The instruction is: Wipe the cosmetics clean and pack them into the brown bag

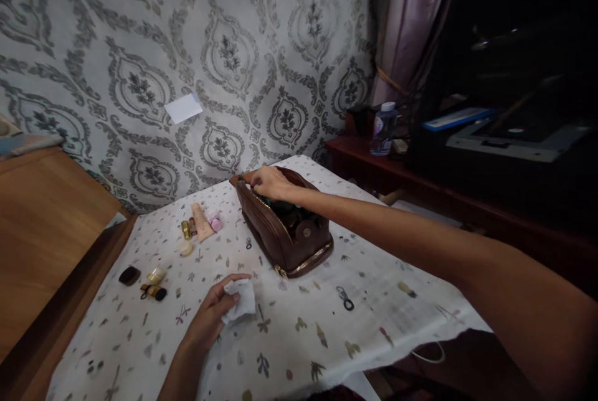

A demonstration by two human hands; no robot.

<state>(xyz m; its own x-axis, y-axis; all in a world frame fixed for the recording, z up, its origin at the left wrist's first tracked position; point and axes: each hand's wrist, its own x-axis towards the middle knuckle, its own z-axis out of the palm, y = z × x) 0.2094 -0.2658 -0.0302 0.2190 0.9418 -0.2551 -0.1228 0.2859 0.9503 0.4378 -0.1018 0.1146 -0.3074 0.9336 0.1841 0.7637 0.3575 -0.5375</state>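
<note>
A brown zip-up cosmetics bag (261, 220) stands on the cloth-covered table, its top unzipped and dark items inside. My right hand (268, 183) reaches over the bag to its far end, fingers curled down at the opening by the far left rim. What those fingers hold, if anything, is hidden. My left hand (219, 304) is near the front of the table, closed around a crumpled white tissue (243, 301). It is apart from the bag, to the near left of it.
Left of the bag lie a peach tube (202, 223), a pink jar (215, 221), and a gold-capped bottle (185, 229). Nearer are a round black container (129, 275), a small cream jar (156, 274) and a gold-and-black bottle (154, 292). A water bottle (384, 129) stands on the side shelf.
</note>
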